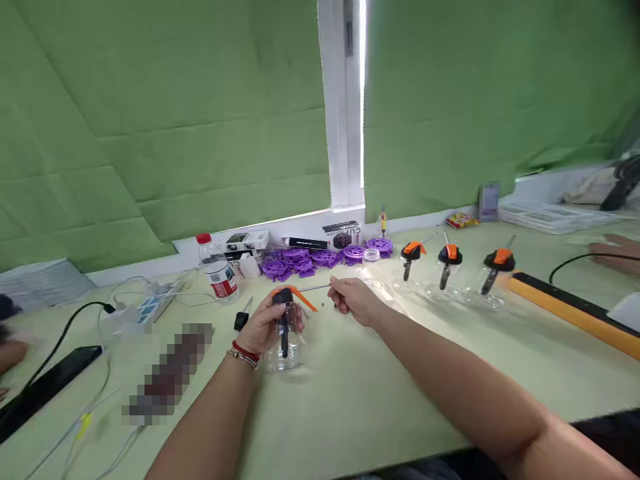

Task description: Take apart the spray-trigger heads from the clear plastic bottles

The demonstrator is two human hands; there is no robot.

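Observation:
My left hand (267,323) is closed round the upper part of a clear jar (287,353) with a black top and an orange strap-like piece (306,300). Inside the jar a dark upright part shows through the wall. From its top a thin metal rod (316,287) reaches right, and the fingers of my right hand (350,297) pinch its far end. Just left of my left hand lies a small black piece (241,321) with a thin stem. Three similar jars with black and orange tops, the nearest-to-centre jar (407,270) among them, stand at the right.
Behind my hands lie several purple plastic parts (305,262), boxes (249,240) and a red-capped bottle (220,273). Cables and a power strip (155,303) are at left. An orange-and-black bar (575,313) lies at right, near another person's hand (617,253).

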